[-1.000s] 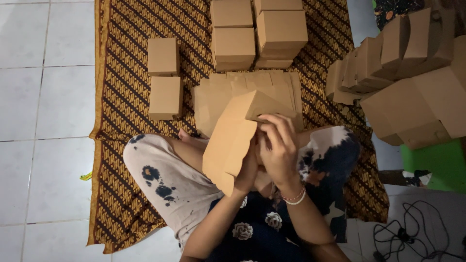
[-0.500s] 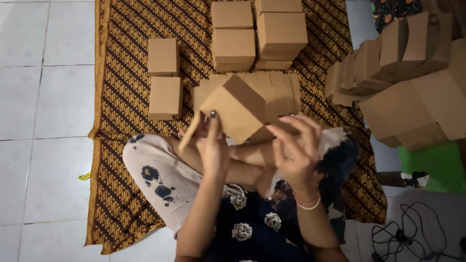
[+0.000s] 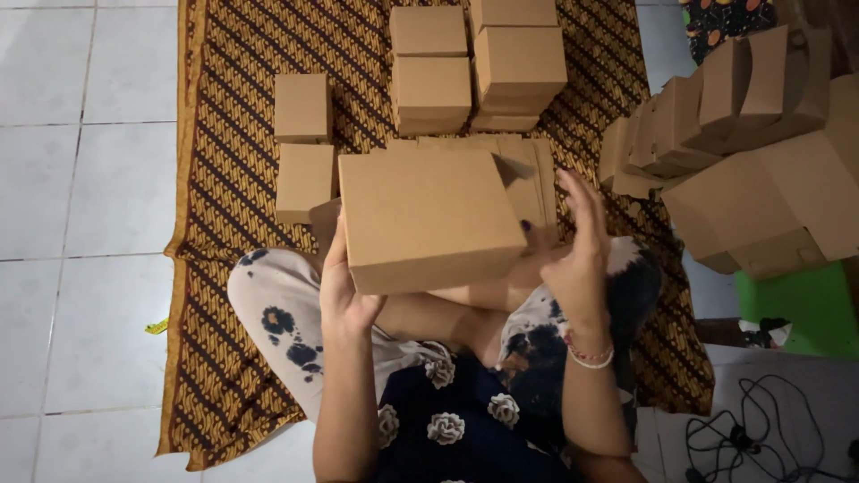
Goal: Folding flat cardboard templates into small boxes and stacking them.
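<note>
Once tilted, cardboard box now flat.

2 hands, 1 held cardboard box, 2 small boxes

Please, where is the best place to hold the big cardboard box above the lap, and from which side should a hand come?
Probably by its two short ends. The cardboard box lies flat and wide, broad face up. The left hand already cups the left end from below. The right hand hovers open beside the right end, where a small flap sticks up, so come in there from the right.
</note>
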